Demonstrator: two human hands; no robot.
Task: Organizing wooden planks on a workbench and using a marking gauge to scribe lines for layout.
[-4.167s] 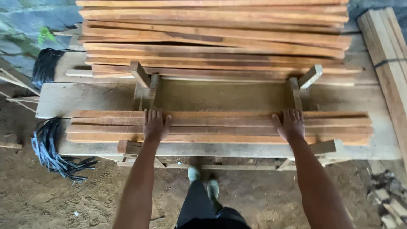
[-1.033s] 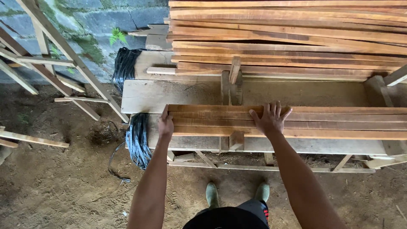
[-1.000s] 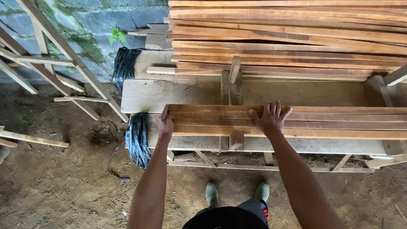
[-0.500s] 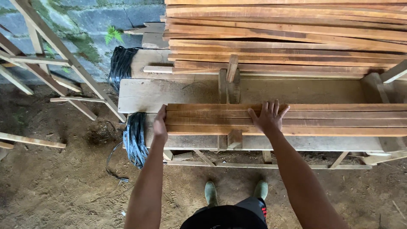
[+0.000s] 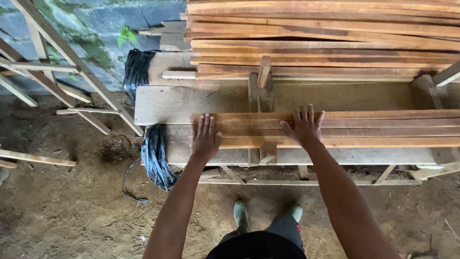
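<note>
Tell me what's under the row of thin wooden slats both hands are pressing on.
The slats lie on a wide pale plank, with the left hand and right hand flat on top. Wooden uprights flank them. Anything directly beneath them is covered.

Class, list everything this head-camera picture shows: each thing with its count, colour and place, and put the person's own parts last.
Wooden slats: a few, orange-brown, laid flat under both hands.
Stacked planks: many, orange-brown, behind the bench.
Workbench board: one, pale grey-brown, under the slats.
Black strap bundles: two, at the bench's left end.
Wooden frame: one, pale, leaning at left.
Stone wall: grey, mossy, top left.
Dirt floor: brown.
Boots: two, green, below.
Left hand: flat on the slats' end.
Right hand: flat, fingers spread, on the slats.
</note>
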